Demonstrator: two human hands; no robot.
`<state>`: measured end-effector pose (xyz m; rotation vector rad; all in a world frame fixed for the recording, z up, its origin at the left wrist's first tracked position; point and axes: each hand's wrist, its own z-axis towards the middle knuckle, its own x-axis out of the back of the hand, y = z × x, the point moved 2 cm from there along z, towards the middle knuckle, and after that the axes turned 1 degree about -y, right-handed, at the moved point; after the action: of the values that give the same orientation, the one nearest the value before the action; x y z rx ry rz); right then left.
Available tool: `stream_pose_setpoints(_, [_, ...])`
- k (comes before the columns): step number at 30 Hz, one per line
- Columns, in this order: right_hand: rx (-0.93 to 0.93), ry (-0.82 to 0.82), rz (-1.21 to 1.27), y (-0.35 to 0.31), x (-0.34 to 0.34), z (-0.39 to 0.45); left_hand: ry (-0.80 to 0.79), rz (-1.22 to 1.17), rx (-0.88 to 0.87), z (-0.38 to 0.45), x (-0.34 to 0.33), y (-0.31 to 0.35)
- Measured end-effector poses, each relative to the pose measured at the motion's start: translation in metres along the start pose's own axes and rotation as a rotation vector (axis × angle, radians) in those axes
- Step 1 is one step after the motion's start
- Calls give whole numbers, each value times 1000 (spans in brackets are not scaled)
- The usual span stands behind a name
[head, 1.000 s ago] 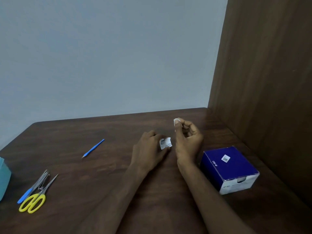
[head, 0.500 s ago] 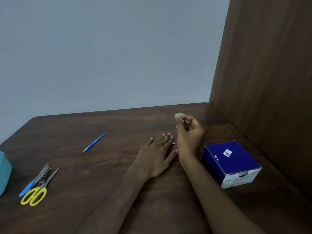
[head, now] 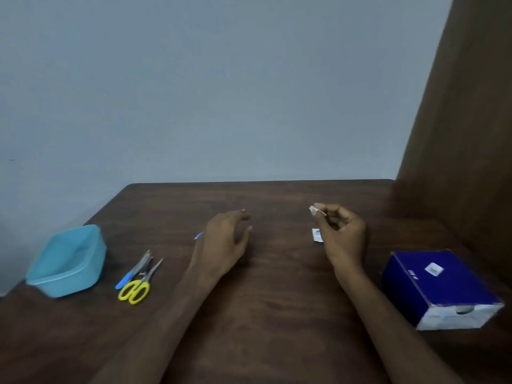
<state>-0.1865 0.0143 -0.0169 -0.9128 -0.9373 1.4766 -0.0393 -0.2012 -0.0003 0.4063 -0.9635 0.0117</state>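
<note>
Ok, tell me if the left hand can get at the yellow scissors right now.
Probably yes: the left hand is open and holds nothing, and the yellow scissors lie uncovered on the table to its left, with bare wood between.

Bare table (head: 277,286) runs between the left hand (head: 224,245) and right hand (head: 342,234). A box (head: 440,284) and a wooden panel (head: 471,134) close off the right; scissors (head: 135,286) and a tub (head: 68,261) sit well left.
</note>
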Motion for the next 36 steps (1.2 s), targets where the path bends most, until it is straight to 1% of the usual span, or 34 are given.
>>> stream_pose_setpoints(2, [38, -63, -68, -3, -8, -7, 75, 64, 123, -7, 9, -35])
stream_pose_setpoints(3, [46, -99, -81, -4, -12, -10, 83, 93, 170, -11, 9, -47])
stream_pose_setpoints(6, [60, -209, -107, -7, -21, -17, 40, 178, 263, -13, 4, -52])
stream_pose_setpoints(8, [69, -230, -124, -7, -23, -18, 14, 190, 296, -11, 3, -49])
stream_pose_setpoints(12, [85, -257, -157, -9, -23, -21, 36, 151, 301, -8, 4, -52])
stream_pose_setpoints(17, [51, -305, -205, -9, -22, -23, -7, 211, 243, 3, -3, -54])
stream_pose_setpoints(22, [63, -253, -274, -7, -22, -25, 28, 19, 231, 7, -12, -63])
stream_pose_setpoints(25, [77, -256, -345, -7, -28, -24, 27, -13, 216, 8, -16, -65])
stream_pose_setpoints(29, [123, -226, -383, -10, -38, -23, 55, -62, 87, 10, -19, -61])
stream_pose_setpoints(31, [113, -227, -362, -9, -46, -22, 102, -115, 21, 10, -20, -54])
stream_pose_setpoints(32, [78, -235, -334, -8, -51, -21, 127, -161, -3, 10, -20, -48])
stream_pose_setpoints(33, [0, -240, -256, -6, -56, -20, 147, -218, -16, 9, -19, -41])
stream_pose_setpoints(36, [-357, -242, 241, -4, -69, -23, 183, -407, 0, 6, -17, -21])
